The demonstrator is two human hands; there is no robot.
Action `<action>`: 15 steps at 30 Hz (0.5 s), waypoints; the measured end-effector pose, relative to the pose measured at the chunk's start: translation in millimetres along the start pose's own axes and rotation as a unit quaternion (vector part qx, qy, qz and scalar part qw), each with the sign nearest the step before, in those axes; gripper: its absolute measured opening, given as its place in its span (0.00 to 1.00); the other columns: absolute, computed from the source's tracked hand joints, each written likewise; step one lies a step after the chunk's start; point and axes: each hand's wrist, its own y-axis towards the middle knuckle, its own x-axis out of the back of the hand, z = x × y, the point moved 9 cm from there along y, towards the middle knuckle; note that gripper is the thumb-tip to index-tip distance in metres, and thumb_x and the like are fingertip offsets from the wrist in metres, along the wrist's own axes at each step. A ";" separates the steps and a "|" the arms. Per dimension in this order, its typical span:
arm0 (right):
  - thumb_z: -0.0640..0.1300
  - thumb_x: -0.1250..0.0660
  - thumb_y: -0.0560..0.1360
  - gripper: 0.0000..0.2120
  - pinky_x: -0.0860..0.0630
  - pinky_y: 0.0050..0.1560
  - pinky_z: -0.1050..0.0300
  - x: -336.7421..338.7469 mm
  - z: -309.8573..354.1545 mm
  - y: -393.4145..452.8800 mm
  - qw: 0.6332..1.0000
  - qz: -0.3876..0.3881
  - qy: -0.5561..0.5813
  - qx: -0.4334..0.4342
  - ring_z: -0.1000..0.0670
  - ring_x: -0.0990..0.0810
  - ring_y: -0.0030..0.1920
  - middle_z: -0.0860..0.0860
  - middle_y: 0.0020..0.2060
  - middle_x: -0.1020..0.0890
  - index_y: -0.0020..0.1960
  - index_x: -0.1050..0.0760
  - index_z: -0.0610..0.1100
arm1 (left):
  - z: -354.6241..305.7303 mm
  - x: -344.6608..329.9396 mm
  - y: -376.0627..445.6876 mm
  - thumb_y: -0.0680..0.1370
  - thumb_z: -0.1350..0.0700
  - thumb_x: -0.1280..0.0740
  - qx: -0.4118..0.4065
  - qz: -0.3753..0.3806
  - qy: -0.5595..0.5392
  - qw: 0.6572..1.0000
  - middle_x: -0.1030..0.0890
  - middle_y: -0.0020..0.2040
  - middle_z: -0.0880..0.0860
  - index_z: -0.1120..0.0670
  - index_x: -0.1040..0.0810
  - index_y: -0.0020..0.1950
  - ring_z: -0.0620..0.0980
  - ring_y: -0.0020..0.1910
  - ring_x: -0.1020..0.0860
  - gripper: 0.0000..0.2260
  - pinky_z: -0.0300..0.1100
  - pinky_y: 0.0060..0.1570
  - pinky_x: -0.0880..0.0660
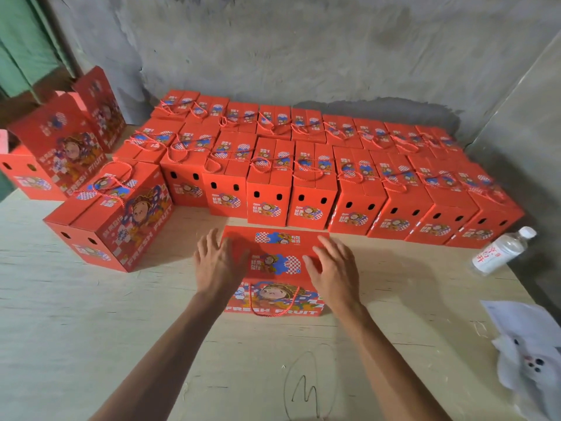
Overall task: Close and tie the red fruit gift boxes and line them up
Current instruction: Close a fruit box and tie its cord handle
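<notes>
Red box (274, 262) near the middle of the tabletop (91, 329), just in front of two rows (303, 165) of tied boxes lined up against the wall. Top flaps folded down, rope handle (273, 302) hanging loose over the near face, not yet tied. Left hand (217, 262) flat on the left side of the top, right hand (332, 268) flat on the right side; each grip released, fingers straight and spread, pressing rather than grasping.

Probably light, stiff cardboard: holds shape but creases if squeezed at mid-panel, and the printed surface looks smooth, so likely to slide easily across the wood. Weight inside impossible to tell. Best held at the two end walls or by the rope once knotted across the flaps. One tied box (112, 214) askew at left, a bottle (501, 250) well off to the right.
</notes>
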 end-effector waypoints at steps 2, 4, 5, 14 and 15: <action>0.52 0.31 0.80 0.20 0.25 0.67 0.49 -8.9 -0.9 -7.3 0.999 -0.020 0.046 -0.016 0.45 0.22 0.65 0.46 0.64 0.18 0.64 0.19 0.39 | -13.7 -4.8 -3.2 0.82 0.47 0.37 -0.057 -0.042 -0.013 0.997 0.23 0.67 0.56 0.51 0.20 0.63 0.59 0.69 0.28 0.14 0.56 0.71 0.37; 0.51 0.30 0.79 0.17 0.23 0.62 0.50 -10.7 -1.7 -7.2 0.997 -0.052 0.055 -0.023 0.46 0.20 0.61 0.47 0.59 0.17 0.62 0.18 0.40 | -27.4 -12.6 -6.1 0.83 0.52 0.36 -0.123 -0.064 -0.025 0.990 0.19 0.60 0.53 0.55 0.18 0.60 0.56 0.61 0.23 0.11 0.54 0.70 0.34; 0.50 0.30 0.79 0.16 0.22 0.60 0.50 -10.7 -1.2 -5.0 0.996 -0.066 0.048 -0.025 0.47 0.20 0.59 0.48 0.58 0.16 0.61 0.18 0.41 | -31.2 -14.5 -7.7 0.83 0.53 0.34 -0.141 -0.078 -0.027 0.986 0.18 0.58 0.52 0.56 0.17 0.59 0.55 0.58 0.22 0.10 0.52 0.68 0.31; 0.52 0.28 0.77 0.10 0.26 0.48 0.54 -10.8 -1.6 -2.0 0.985 -0.162 0.043 -0.042 0.49 0.21 0.47 0.53 0.46 0.16 0.48 0.15 0.45 | -24.9 -17.5 -10.1 0.81 0.52 0.31 -0.145 -0.126 -0.075 0.979 0.17 0.51 0.49 0.53 0.15 0.54 0.50 0.49 0.22 0.07 0.45 0.47 0.23; 0.52 0.28 0.77 0.10 0.26 0.48 0.54 -10.7 -2.0 -2.4 0.984 -0.167 0.045 -0.045 0.49 0.21 0.46 0.53 0.44 0.17 0.48 0.15 0.45 | -24.6 -17.8 -10.8 0.81 0.53 0.30 -0.143 -0.128 -0.078 0.978 0.17 0.51 0.49 0.53 0.15 0.53 0.50 0.49 0.22 0.06 0.45 0.45 0.23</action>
